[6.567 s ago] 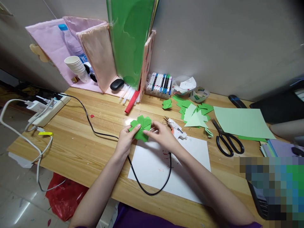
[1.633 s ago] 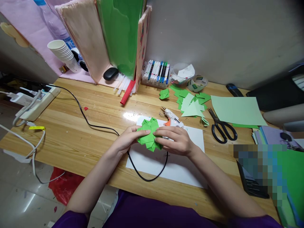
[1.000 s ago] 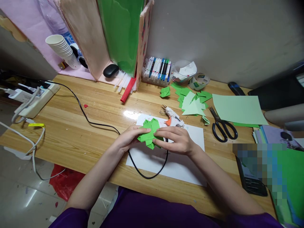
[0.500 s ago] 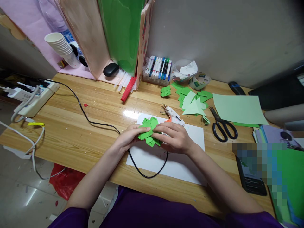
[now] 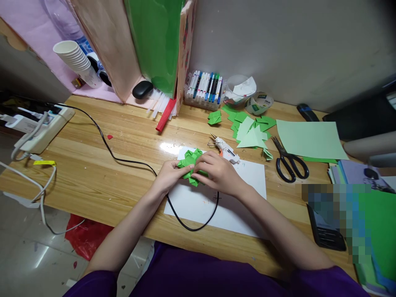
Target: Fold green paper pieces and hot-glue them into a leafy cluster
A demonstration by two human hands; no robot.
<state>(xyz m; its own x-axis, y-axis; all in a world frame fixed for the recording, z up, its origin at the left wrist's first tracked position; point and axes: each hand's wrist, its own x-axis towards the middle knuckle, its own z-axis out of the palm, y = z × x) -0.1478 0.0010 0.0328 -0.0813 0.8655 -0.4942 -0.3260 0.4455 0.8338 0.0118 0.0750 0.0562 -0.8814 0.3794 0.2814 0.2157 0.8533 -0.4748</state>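
A folded green paper piece, flower-like with several points (image 5: 189, 158), is held above a white sheet (image 5: 238, 206). My left hand (image 5: 168, 176) grips its left side, with the thumb lying across the front. From the right, my right hand (image 5: 218, 171) has its fingers bent over the middle and right part of the paper, fingertips close to the left thumb. Its fingers hide much of that side. Just behind the right hand lies a white hot glue gun (image 5: 227, 149), its brass nozzle pointing to the back left.
Black-handled scissors (image 5: 290, 163) lie right of the sheet, near green paper scraps (image 5: 250, 134) and a pale green sheet (image 5: 311, 139). A black cable (image 5: 103, 140) loops across the desk onto the white sheet. Markers (image 5: 204, 87) stand at the back; a phone (image 5: 326, 231) lies right.
My right hand has shifted left over the green paper, its fingers now curled nearer the centre and covering more of it. The left hand keeps its hold. The view has shifted slightly.
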